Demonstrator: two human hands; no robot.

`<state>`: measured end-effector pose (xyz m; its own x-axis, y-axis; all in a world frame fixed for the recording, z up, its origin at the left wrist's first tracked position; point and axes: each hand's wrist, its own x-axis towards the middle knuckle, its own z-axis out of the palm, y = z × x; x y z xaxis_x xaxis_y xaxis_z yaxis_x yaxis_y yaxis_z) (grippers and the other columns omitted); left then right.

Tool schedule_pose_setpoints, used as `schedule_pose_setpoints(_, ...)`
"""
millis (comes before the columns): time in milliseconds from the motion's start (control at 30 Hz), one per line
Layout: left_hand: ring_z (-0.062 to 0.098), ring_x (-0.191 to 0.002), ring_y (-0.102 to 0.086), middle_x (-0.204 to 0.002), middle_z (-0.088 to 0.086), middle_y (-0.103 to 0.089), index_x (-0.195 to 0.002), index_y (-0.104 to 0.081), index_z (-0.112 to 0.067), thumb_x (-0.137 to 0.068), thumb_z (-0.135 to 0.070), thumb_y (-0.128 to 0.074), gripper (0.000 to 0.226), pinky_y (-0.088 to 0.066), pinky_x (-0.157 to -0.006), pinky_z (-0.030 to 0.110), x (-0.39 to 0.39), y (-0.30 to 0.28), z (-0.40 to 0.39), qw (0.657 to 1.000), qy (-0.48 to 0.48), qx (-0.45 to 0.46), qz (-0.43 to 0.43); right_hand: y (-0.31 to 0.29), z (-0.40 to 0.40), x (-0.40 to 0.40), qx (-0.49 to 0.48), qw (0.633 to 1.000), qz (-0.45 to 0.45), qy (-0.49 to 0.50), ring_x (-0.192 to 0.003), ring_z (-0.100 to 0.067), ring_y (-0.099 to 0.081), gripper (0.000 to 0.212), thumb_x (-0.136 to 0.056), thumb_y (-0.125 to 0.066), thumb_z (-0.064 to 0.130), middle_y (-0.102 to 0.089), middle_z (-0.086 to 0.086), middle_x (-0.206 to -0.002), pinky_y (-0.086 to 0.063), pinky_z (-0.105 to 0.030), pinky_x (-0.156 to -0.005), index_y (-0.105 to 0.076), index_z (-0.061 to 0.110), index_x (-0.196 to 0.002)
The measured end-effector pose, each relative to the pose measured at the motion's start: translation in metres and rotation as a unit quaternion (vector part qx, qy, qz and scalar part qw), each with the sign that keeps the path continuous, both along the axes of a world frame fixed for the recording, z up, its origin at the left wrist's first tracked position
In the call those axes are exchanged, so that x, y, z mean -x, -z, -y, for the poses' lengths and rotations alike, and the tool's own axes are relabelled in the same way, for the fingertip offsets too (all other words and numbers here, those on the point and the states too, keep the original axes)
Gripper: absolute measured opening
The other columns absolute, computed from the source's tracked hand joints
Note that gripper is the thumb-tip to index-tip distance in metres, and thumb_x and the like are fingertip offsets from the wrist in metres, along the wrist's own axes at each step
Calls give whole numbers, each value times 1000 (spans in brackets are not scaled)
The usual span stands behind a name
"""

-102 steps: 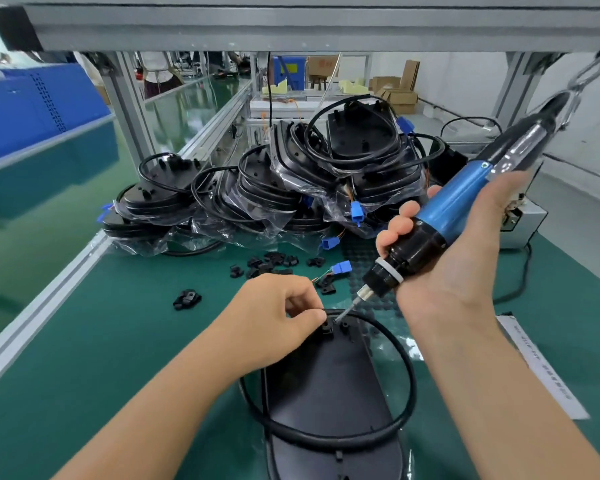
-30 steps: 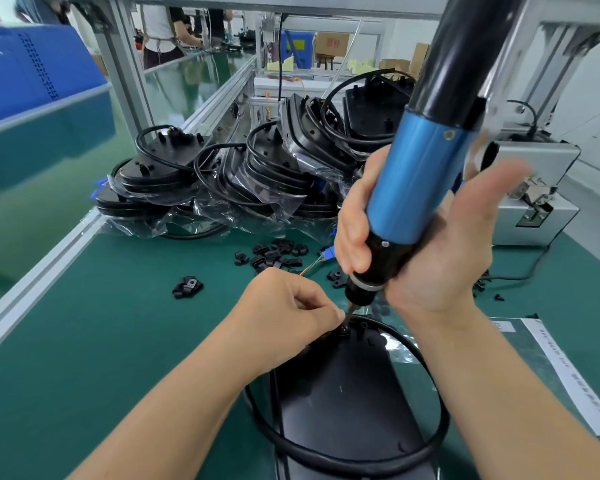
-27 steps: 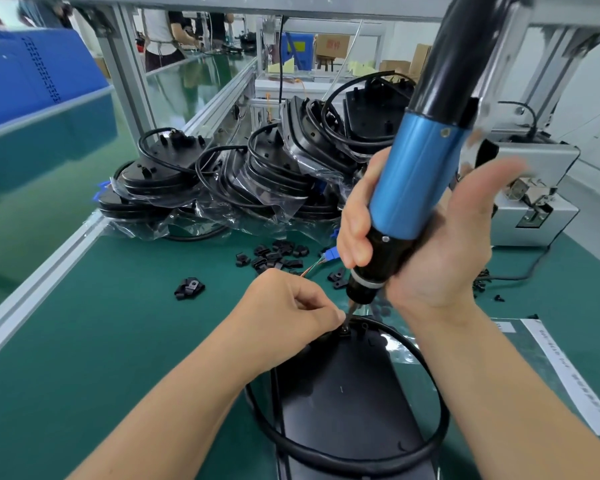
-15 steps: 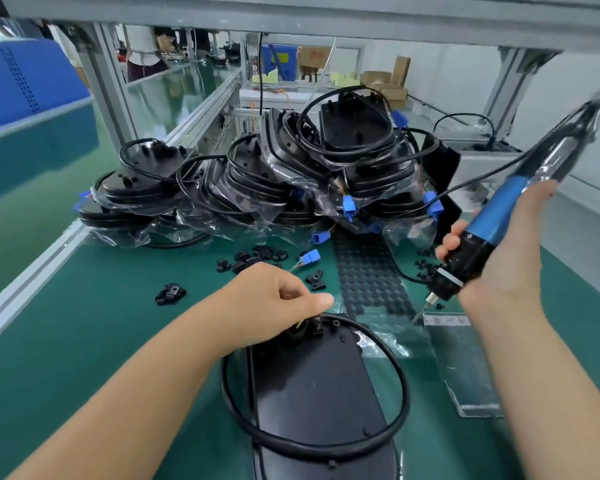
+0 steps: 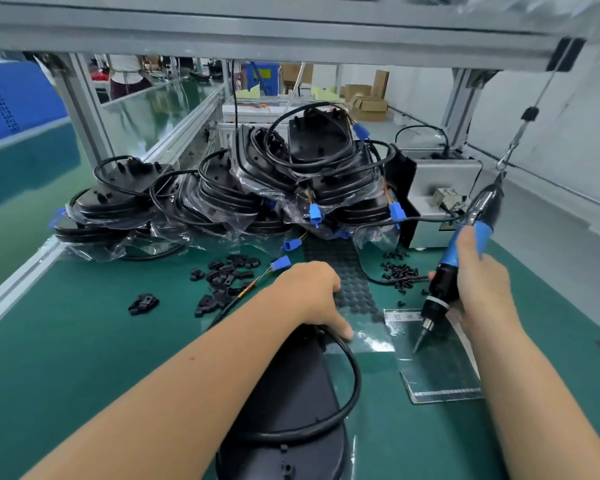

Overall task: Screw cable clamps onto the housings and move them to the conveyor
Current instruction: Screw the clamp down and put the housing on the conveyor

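With the left hand [image 5: 312,299] gripping the housing [image 5: 288,403] on the worktop [image 5: 84,358] and the right hand [image 5: 478,289] holding the driver [image 5: 444,282] aside, the looped cable [image 5: 350,379] might snag when lifted.

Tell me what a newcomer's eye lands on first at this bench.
First, the heap of black housings wrapped in clear plastic, cables and blue connectors trailing out, piled along the far side of the green mat. Next, the blue electric screwdriver gripped in the right hand, hung from a cord above, its tip down over a clear bag at the right. In front, the left hand grips the near black housing ringed by its black cable.
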<state>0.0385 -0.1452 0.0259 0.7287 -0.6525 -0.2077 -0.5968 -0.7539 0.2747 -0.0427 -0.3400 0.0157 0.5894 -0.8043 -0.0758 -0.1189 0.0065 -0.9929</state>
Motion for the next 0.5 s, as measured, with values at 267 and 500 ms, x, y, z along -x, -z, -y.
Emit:
schedule_pose_setpoints(267,16,-100,-55,-107,-6,-54,-115,-64,-24,-65,-44,-86,58,-40,-76,26,-17,4,-3,999,14,39,-18,-4,-35,19,365,929,50,26,-90,-9,-58,16,-91,-58,24,-60,3,-102,-45,-26,-80,-57,20,-105)
schedule_pose_setpoints(500,18,-100,-51,-111,-3,-43,-123,-56,-25,-58,-55,-84,77,-46,-84,33,-21,11,-5,999,16,29,-17,16,-66,-12,478,766,-202,-379,-120,-17,-48,41,-90,-63,24,-52,1,-126,-40,-32,-100,-56,23,-130)
